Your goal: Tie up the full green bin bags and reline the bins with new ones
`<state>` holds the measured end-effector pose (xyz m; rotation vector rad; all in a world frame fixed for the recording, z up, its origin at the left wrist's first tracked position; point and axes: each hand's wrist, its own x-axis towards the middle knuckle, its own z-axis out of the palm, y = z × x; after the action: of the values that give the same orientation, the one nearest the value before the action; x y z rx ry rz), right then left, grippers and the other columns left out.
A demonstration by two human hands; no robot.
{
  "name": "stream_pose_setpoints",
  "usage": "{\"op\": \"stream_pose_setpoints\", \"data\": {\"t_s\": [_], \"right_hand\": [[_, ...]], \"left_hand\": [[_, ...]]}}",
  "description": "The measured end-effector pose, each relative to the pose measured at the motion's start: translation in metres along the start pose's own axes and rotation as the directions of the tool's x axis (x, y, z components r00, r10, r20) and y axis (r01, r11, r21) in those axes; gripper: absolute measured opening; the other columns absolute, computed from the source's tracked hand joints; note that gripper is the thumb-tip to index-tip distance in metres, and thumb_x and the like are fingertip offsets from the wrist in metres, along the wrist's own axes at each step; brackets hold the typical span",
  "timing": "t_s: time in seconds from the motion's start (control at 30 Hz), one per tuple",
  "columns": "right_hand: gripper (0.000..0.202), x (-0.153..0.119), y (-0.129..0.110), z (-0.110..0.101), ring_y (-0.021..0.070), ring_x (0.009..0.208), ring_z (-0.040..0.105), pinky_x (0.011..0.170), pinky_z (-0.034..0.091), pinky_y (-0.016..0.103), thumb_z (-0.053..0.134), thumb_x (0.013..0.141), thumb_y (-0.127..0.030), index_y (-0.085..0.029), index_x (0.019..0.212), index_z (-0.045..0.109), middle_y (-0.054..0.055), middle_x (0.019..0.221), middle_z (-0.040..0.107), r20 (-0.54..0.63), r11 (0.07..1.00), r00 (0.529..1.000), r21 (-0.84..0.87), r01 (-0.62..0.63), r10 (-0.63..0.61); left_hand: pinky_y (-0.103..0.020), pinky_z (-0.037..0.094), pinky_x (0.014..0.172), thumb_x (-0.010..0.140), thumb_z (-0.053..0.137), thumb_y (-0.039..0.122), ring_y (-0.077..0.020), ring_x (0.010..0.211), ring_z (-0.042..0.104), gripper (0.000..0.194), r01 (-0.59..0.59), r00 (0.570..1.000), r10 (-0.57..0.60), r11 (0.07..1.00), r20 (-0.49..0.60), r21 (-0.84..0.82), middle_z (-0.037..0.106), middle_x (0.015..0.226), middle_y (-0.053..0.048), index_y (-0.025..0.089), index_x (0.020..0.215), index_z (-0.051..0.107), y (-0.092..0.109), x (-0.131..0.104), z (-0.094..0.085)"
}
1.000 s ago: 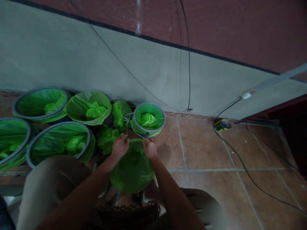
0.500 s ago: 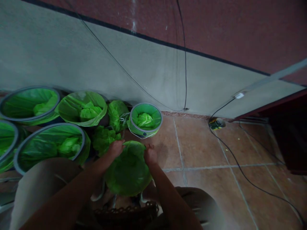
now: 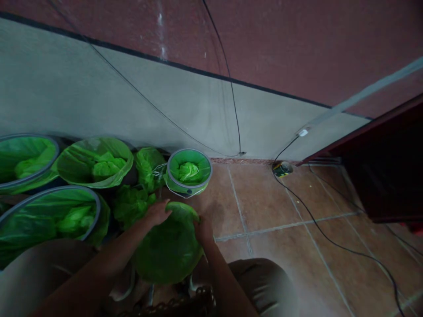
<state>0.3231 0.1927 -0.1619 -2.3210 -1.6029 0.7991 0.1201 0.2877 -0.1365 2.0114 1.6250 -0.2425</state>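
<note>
In the head view, the floor to the left is crowded with lined bins: a grey-rimmed bin (image 3: 98, 213) beside the person's left knee (image 3: 42, 273), a bin with its liner folded over the edge (image 3: 74, 160) behind it, and another grey-rimmed one (image 3: 56, 152) at the far left near the wall (image 3: 115, 105). A tied green bag (image 3: 147, 169) and a crumpled green bag (image 3: 130, 207) fill the gap next to them, close to the left hand (image 3: 160, 213). Just beyond the hands stands a small bucket (image 3: 190, 186) with a wire handle and a knotted green bag (image 3: 188, 171) inside. To the right, a can (image 3: 282, 169) sits by a black cable (image 3: 322, 233) on the tiled floor (image 3: 277, 255), well apart from the work.

The round green-lined container (image 3: 168, 253) is between the knees, tilted with its mouth facing up. The left hand pinches its far edge on the left; the right hand (image 3: 204, 231) is closed on the edge opposite — though in this dimness, whether they grip liner alone or rim too is hard to tell.
</note>
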Motion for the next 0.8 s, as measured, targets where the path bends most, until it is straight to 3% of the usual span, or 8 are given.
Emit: {"op": "stream_pose_setpoints", "data": {"t_s": [0.17,0.27,0.37,0.5,0.6,0.67,0.8], "right_hand": [[0.042,0.037,-0.021,-0.028,0.0258,0.096,0.069,0.079,0.051,0.032,0.043,0.095,-0.032,-0.009,0.126,0.06,0.018,0.105,0.072,-0.158,0.993,0.986,0.119,-0.023,0.042],[0.038,0.063,-0.033,-0.047,0.0228,0.088,0.07,0.073,0.05,0.028,0.041,0.095,-0.033,-0.014,0.115,0.066,0.013,0.096,0.074,-0.162,0.985,0.985,0.168,-0.03,0.058],[0.034,0.068,-0.027,-0.054,0.0215,0.082,0.07,0.069,0.049,0.027,0.044,0.092,-0.03,-0.014,0.102,0.072,0.013,0.092,0.074,-0.103,0.984,0.992,0.17,-0.05,0.068],[0.032,0.041,0.001,-0.047,0.0199,0.074,0.068,0.061,0.046,0.025,0.046,0.088,-0.024,-0.013,0.081,0.074,0.012,0.082,0.074,-0.015,0.982,0.994,0.157,-0.106,0.109],[0.031,0.015,0.018,-0.04,0.0171,0.062,0.065,0.053,0.042,0.023,0.046,0.085,-0.02,-0.013,0.07,0.073,0.01,0.069,0.072,0.027,0.974,0.987,0.16,-0.159,0.157],[0.029,0.003,0.024,-0.035,0.016,0.059,0.064,0.052,0.041,0.022,0.047,0.083,-0.019,-0.013,0.075,0.074,0.007,0.067,0.071,0.031,0.965,0.981,0.177,-0.192,0.19],[0.025,-0.007,0.028,-0.025,0.0171,0.071,0.068,0.059,0.047,0.022,0.055,0.081,-0.023,-0.013,0.091,0.075,0.007,0.081,0.075,0.068,0.919,0.982,0.347,-0.19,0.177]], "left_hand": [[-0.036,0.042,0.103,0.087,0.053,0.037,-0.0276,0.126,0.054,0.058,0.036,0.998,-0.037,0.999,-0.05,-0.008,0.055,0.14,-0.016,0.014,0.14,0.047,-0.008,-0.001,-0.031],[-0.035,0.042,0.103,0.088,0.05,0.037,-0.0269,0.124,0.056,0.052,0.053,0.997,-0.054,0.999,-0.061,-0.008,0.058,0.137,-0.015,0.015,0.135,0.053,-0.013,-0.001,-0.057],[-0.035,0.042,0.104,0.088,0.05,0.035,-0.0274,0.125,0.056,0.052,0.083,0.994,-0.083,0.997,-0.064,0.001,0.058,0.137,-0.015,0.012,0.134,0.054,-0.02,-0.006,-0.072],[-0.034,0.043,0.103,0.085,0.054,0.035,-0.0283,0.124,0.057,0.051,0.089,0.995,-0.087,0.996,-0.047,0.023,0.06,0.136,-0.014,0.014,0.131,0.058,-0.022,-0.017,-0.074],[-0.033,0.045,0.101,0.087,0.053,0.036,-0.027,0.121,0.059,0.048,0.028,1.0,-0.028,0.999,-0.012,0.031,0.061,0.135,-0.013,0.016,0.131,0.058,-0.012,-0.026,-0.069],[-0.031,0.045,0.1,0.088,0.052,0.036,-0.0253,0.12,0.059,0.048,-0.026,1.0,0.025,0.999,0.015,0.026,0.061,0.134,-0.011,0.017,0.132,0.057,-0.003,-0.03,-0.064],[-0.032,0.045,0.099,0.088,0.052,0.035,-0.0255,0.117,0.061,0.046,-0.072,0.995,0.071,0.997,0.069,0.003,0.063,0.131,-0.012,0.016,0.13,0.058,0.002,-0.037,-0.049]]}}
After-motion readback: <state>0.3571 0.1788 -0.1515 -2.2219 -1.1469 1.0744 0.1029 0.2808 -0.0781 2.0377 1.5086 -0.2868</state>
